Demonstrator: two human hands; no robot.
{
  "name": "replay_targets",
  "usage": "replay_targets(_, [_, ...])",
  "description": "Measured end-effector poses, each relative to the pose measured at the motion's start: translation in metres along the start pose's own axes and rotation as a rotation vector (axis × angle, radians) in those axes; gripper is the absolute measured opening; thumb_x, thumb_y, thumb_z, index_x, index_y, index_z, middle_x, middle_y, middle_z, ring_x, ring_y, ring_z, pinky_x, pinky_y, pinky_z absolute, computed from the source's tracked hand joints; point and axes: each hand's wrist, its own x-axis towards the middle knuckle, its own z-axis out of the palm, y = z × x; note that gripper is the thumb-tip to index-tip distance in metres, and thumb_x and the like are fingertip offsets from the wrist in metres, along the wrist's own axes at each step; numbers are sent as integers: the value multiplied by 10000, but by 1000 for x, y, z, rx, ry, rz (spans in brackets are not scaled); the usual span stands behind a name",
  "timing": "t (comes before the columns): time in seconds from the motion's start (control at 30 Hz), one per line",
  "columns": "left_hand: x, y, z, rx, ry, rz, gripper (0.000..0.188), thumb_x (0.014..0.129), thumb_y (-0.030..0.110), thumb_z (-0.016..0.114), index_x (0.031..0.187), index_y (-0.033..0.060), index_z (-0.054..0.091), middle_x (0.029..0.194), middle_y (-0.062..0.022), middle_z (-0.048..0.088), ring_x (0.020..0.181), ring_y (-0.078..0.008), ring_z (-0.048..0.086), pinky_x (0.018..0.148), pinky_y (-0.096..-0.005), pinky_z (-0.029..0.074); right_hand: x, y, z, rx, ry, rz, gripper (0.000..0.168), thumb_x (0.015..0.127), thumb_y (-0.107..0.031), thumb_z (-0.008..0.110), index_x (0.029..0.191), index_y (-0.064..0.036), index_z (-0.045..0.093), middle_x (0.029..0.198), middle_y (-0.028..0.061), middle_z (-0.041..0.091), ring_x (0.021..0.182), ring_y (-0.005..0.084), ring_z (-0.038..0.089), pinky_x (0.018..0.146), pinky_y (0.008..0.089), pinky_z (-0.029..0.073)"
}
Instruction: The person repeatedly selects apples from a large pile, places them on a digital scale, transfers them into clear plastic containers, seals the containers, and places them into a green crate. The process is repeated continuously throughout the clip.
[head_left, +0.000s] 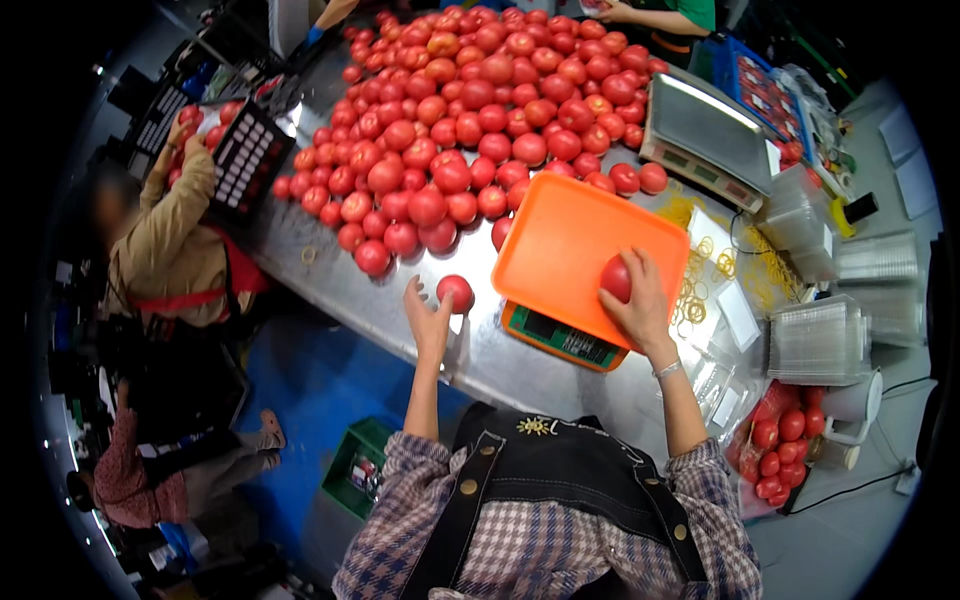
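My right hand (639, 301) grips a red tomato (616, 278) on the orange plastic tray (574, 240) of a digital scale (562, 337). Left of the tray, the thumb of my left hand (430, 315) is at another tomato (455, 294) on the metal table (360, 300); the fingers are spread, and whether they bear on it I cannot tell. A large heap of tomatoes (465, 112) lies beyond both hands.
A second scale (705, 142), yellow rubber bands (697, 300) and stacked clear plastic containers (817, 341) are on the right. Bagged tomatoes (784, 442) lie lower right. At left a co-worker (176, 225) holds a black crate (251, 157). A green crate (356, 465) stands below the table.
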Motion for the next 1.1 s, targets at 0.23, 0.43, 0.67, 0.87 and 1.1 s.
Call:
replay_targets(0.23, [-16,-17,37,194,-8,201,920,662,228,854,1397,16,343,1271,-246,441,1158,-414,435,1016,-478,361,-8,-6,7,19,82,44,833,732,-201,799,1441,-111,372,1443,208,368,1306,384,401,1072,439,392])
replay_targets(0.43, [-1,-4,45,79,30,45,715,652,200,790,1271,26,476,1184,-226,514,1143,-389,457,997,-451,387,-8,-4,11,-4,100,36,808,721,-179,797,1420,-103,400,1377,190,418,1269,373,425,1053,432,403])
replay_targets(0.67, [8,121,21,-240,-71,383,673,687,37,735,1301,81,462,1263,-170,440,1193,-361,460,1017,-415,414,-8,-8,16,-8,152,40,764,724,-163,777,1395,-83,421,1348,191,422,1251,377,434,1051,436,404])
replay_targets(0.87, [10,141,64,-184,-202,575,732,686,144,768,1332,54,436,1220,-199,473,1131,-375,488,967,-433,427,-8,-12,19,-15,139,34,759,728,-157,770,1397,-81,420,1362,197,415,1260,382,433,1071,434,386])
replay_targets(1.1, [61,87,55,-438,-13,560,316,782,266,723,992,38,659,964,-120,616,999,-310,569,944,-415,407,-34,5,3,-19,252,17,641,815,-131,730,1375,-28,437,1363,184,463,1271,336,445,1060,424,386])
